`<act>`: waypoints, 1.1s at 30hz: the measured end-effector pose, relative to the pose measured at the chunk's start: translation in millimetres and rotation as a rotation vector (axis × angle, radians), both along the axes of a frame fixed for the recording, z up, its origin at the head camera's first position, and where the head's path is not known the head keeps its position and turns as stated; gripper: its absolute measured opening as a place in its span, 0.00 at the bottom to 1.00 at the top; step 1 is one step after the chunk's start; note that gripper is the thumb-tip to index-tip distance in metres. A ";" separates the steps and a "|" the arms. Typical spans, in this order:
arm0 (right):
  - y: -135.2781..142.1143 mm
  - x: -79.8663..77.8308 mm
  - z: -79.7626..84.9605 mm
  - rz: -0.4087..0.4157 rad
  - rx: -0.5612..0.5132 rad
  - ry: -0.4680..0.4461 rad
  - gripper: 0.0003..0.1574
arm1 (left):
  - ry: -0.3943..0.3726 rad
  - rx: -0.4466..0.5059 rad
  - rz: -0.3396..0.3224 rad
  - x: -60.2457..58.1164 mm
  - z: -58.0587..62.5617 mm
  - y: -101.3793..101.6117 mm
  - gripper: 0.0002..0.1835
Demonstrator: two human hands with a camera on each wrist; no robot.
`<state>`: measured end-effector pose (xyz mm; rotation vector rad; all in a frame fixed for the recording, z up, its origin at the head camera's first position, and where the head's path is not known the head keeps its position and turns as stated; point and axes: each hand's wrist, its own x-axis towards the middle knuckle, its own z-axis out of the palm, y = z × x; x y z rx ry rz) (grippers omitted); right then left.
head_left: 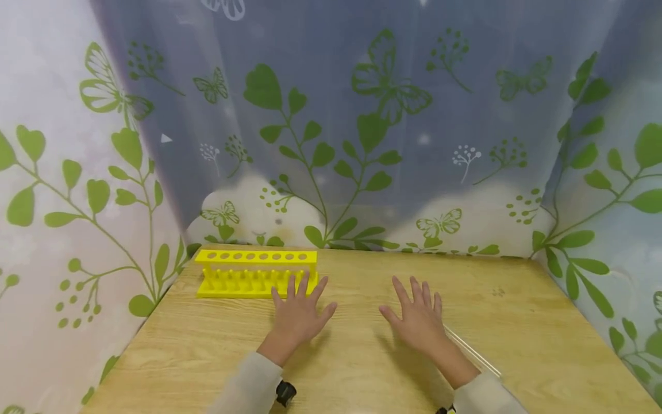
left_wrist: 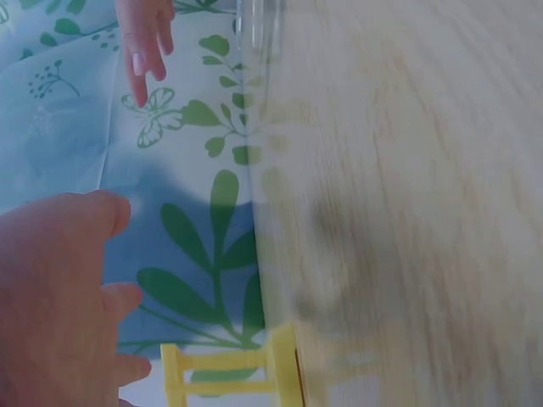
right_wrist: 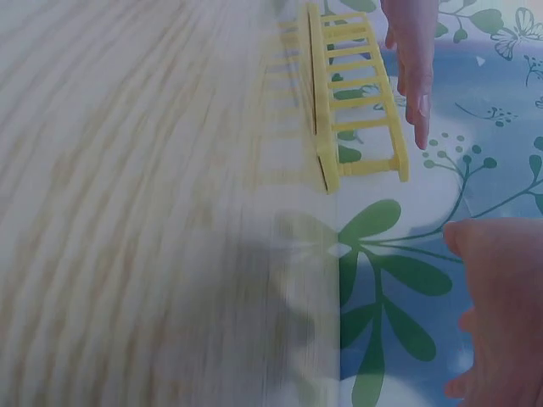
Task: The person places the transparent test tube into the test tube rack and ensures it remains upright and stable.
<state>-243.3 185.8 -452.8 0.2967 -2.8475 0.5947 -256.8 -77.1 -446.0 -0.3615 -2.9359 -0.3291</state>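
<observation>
A yellow test tube rack [head_left: 257, 261] stands at the back left of the wooden table, its row of round holes without tubes. Over the rack's front right corner, my left hand [head_left: 299, 319] is held with fingers spread and nothing in it. My right hand [head_left: 420, 323] hovers palm down to the right, fingers spread too. Beside the right wrist lies a thin clear glass tube or rod [head_left: 473, 352], partly hidden by the forearm; whether it is one piece or two I cannot tell. In the right wrist view the rack [right_wrist: 326, 127] appears beyond both hands.
The wooden table [head_left: 357, 368] reaches back to a curtain [head_left: 331, 190] printed with green leaves and butterflies. Similar patterned cloth hangs along the left and right sides. A black band [head_left: 285, 393] shows at the left wrist.
</observation>
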 end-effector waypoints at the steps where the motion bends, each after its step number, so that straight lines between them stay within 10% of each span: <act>1: -2.7 -1.1 1.3 0.006 -0.004 0.000 0.48 | 0.006 0.000 0.005 -1.1 1.3 -2.7 0.35; 33: -66.1 -31.4 20.4 0.102 -0.032 -0.039 0.48 | 0.058 0.063 0.093 -30.8 4.8 -94.2 0.37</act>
